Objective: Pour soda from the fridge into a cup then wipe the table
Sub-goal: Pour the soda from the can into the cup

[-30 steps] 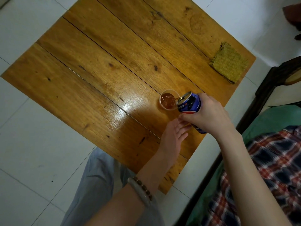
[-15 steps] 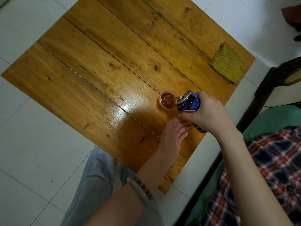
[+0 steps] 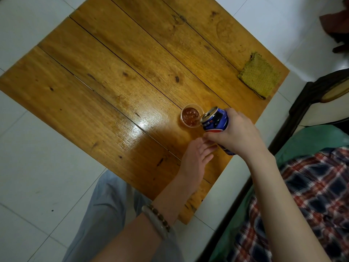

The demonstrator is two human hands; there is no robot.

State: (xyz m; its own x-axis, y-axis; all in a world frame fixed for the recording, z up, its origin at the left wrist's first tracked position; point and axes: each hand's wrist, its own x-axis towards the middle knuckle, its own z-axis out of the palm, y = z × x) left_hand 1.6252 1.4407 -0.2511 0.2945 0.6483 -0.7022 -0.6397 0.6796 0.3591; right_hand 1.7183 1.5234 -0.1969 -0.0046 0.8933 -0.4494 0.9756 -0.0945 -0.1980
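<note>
A small clear cup (image 3: 191,117) stands on the wooden table (image 3: 117,87) and holds fizzy brown soda. My right hand (image 3: 238,134) grips a blue soda can (image 3: 216,120), tipped with its open mouth over the cup's right rim. My left hand (image 3: 196,157) rests flat on the table just in front of the cup, fingers loosely apart, with nothing in it. Its fingertips lie under my right hand. A yellow-green woven cloth (image 3: 258,75) lies at the table's far right corner.
White floor tiles surround the table. A dark wooden chair frame (image 3: 304,99) stands to the right, with green fabric (image 3: 311,138) and a plaid cloth (image 3: 311,195) beside my right arm. My grey trouser leg (image 3: 105,214) is under the table's near edge.
The can stays tipped at the cup. The soda level in the cup has risen a little, with more foam. Both hands hold nearly the same place.
</note>
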